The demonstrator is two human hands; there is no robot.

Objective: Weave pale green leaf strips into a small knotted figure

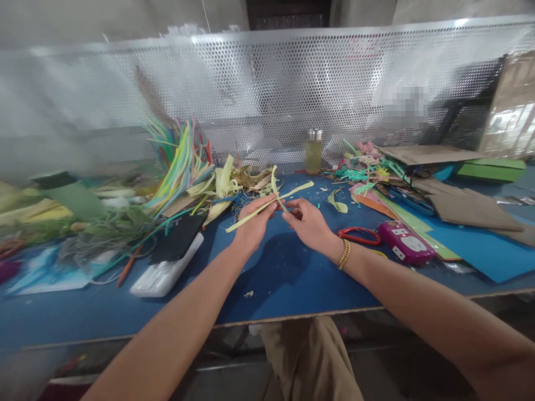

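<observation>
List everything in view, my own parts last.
Pale strips: at least two, yellowish, held, centre
Table: one, blue, lower centre
Perforated panel: one, silver, back
Bottle: one, yellowish, back centre
Coloured strips: many, mixed, back left
Husk pieces: several, cream, back centre
Fibre tangle: uncounted, greyish, left
White slab: one, white, left
Dark slab: one, black, atop white slab
Red-handled tool: one, red, right
Purple box: one, purple, right
Green box: one, green, far right
Cardboard: several, brown, right
Blue sheet: at least one, blue, right
Trousers: one pair, khaki, bottom
Bracelet: one, gold, centre right
Left grip: one, bare, centre
Right grip: one, bare, centre
</observation>
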